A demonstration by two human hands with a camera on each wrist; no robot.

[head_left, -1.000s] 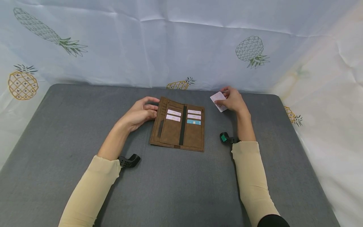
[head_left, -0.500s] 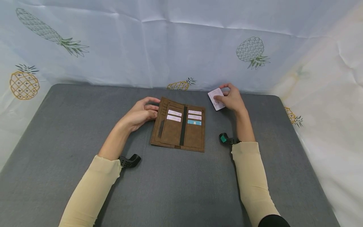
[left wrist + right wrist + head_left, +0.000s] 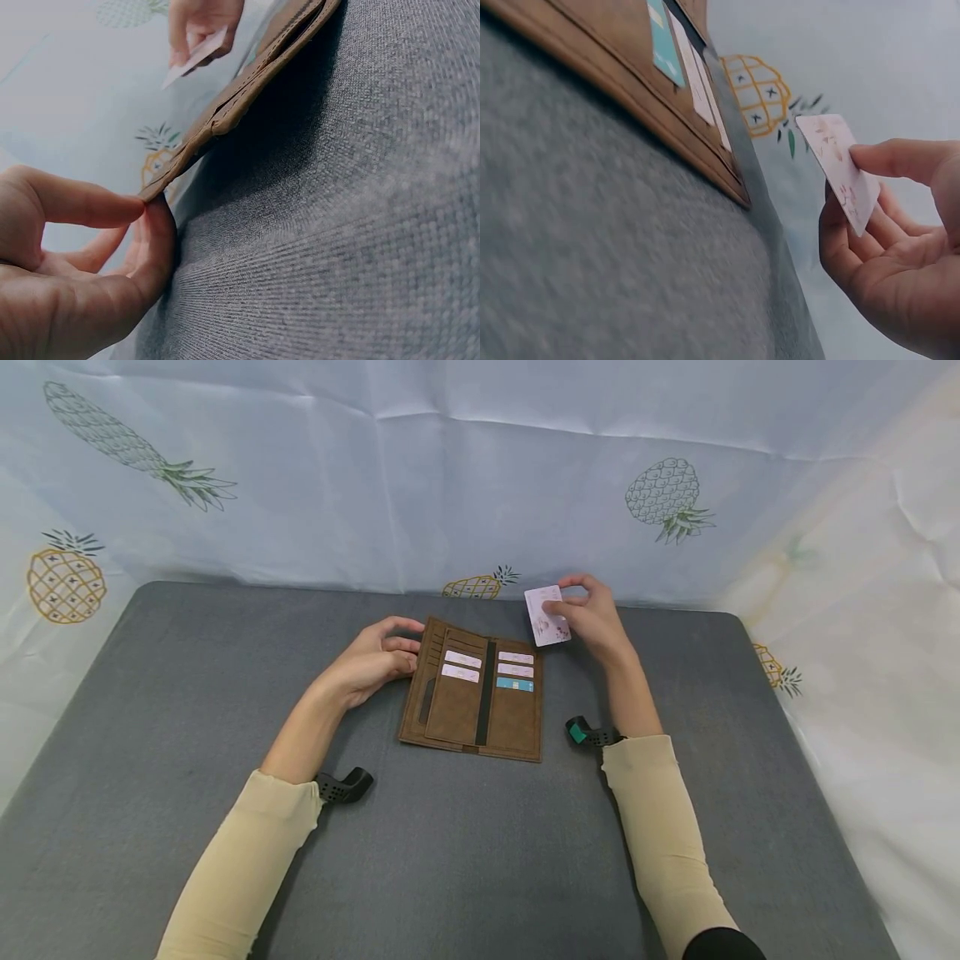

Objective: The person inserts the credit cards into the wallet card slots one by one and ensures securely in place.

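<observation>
An open brown wallet (image 3: pixel 450 714) lies on the grey table, its left side raised off the surface. My left hand (image 3: pixel 367 662) pinches that left edge between thumb and fingers, as the left wrist view also shows. Two pink cards (image 3: pixel 460 673) sit in the left panel's slots. In the right panel are two more pink cards (image 3: pixel 515 670) above a blue card (image 3: pixel 513 684). Just beyond the wallet's upper right corner, my right hand (image 3: pixel 596 618) pinches a pale pink patterned card (image 3: pixel 838 161), held above the table.
The grey table (image 3: pixel 465 860) spreads around the wallet on every side. A white cloth (image 3: pixel 450 485) printed with pineapples hangs behind its far edge. A black wrist mount (image 3: pixel 343 785) sticks out from the left wrist, and a similar mount (image 3: pixel 592 732) from the right.
My right hand has moved left with the pink card, toward the wallet's upper right corner, and the card has turned more upright. The left hand and wallet stay put.
</observation>
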